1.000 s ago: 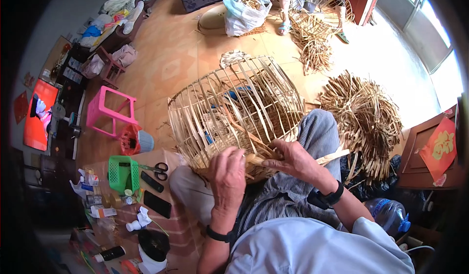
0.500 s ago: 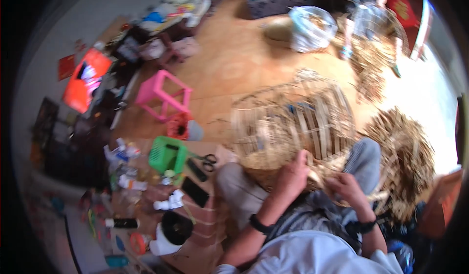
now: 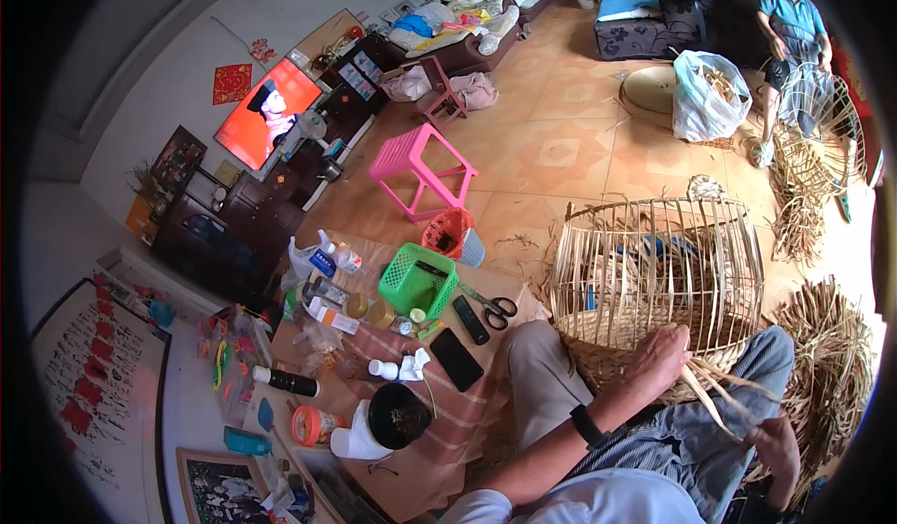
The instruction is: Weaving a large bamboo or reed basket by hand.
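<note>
A half-woven basket of pale plant strips rests against my lap, its lower part closely woven and its upper stakes standing as an open cage. My left hand is closed at the near side of the weave, pinching straw strips there. Loose straw strips fan out from it toward the lower right. Lower down, over my right thigh, my right hand has curled fingers at the end of one strip; its fingertips are partly blurred. Blue bits show inside the basket behind the stakes.
A large heap of dry straw lies to my right. On the table at left are scissors, a black phone, a green basket and a black bowl. A pink stool stands ahead. Another person sits far right.
My right hand has moved from beside the left hand, down and to the right, and strips now stretch out between them. The whole view has swung left, and the basket appears farther right.
</note>
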`<state>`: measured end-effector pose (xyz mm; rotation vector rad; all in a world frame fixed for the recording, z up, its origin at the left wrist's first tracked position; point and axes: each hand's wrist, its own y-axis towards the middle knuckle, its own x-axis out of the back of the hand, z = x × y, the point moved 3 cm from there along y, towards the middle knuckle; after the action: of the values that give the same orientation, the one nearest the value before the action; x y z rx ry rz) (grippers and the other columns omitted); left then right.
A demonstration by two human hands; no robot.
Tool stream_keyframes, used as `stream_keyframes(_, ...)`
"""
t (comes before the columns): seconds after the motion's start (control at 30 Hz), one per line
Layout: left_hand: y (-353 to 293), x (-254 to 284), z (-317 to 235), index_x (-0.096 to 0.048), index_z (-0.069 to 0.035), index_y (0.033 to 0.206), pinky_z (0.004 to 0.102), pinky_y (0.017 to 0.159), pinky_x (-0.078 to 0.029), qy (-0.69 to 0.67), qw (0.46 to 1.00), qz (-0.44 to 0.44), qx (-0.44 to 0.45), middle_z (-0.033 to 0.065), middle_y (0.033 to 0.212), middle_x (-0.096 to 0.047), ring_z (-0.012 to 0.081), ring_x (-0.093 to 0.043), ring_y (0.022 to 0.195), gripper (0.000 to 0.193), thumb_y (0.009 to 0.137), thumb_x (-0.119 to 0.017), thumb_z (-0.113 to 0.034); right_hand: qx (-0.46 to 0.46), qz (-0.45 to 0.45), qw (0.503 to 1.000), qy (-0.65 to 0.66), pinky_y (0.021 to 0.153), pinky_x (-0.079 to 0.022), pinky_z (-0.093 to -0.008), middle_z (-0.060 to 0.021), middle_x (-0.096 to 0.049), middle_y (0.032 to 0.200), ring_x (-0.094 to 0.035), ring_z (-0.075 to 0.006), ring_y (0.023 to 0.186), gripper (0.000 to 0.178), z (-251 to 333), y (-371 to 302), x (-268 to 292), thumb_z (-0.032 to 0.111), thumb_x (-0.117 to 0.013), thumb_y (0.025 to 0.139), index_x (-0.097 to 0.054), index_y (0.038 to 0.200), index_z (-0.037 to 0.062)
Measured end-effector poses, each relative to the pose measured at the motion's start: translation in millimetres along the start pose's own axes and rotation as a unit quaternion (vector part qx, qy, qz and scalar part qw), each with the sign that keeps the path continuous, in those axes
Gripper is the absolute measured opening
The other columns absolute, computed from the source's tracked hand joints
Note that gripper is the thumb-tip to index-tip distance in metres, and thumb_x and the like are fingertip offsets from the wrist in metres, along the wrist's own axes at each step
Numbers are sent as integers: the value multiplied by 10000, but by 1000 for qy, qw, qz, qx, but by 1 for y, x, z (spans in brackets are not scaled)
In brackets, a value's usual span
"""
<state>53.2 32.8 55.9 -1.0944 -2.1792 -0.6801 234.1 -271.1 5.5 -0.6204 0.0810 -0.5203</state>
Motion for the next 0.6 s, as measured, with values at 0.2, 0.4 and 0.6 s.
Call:
stream_keyframes(0.2, 14, -5, 9, -647, 6, 958, 424, 812, -539, -72, 991, 66, 89, 175, 908, -670, 323, -672, 878, 115, 869, -704, -39, 187, 70, 980, -20, 604, -472, -228, -101, -705, 889, -591, -84, 672, 316, 61, -14, -89, 170, -760, 930, -583, 1088, -39)
stream_keyframes(0.4, 17, -5, 14, -677, 0, 950, 444, 819, -542, -93, 981, 115, 128, 187, 871, -687, 330, -684, 874, 112, 859, -691, -63, 225, -9, 956, 190, 505, -348, -196, -37, -691, 816, -481, -38, 559, 174, 127, -3, -115, 114, -640, 947, -681, 1066, -5)
stream_keyframes(0.6, 17, -6, 16, -686, -19, 958, 448, 843, -543, -106, 983, 106, 104, 207, 931, -695, 351, -688, 928, 121, 849, -689, -72, 375, -169, 825, -387, 632, -490, -461, -122, -608, 886, -616, -378, 724, 350, 118, 27, -168, 115, -853, 694, -620, 950, 63)
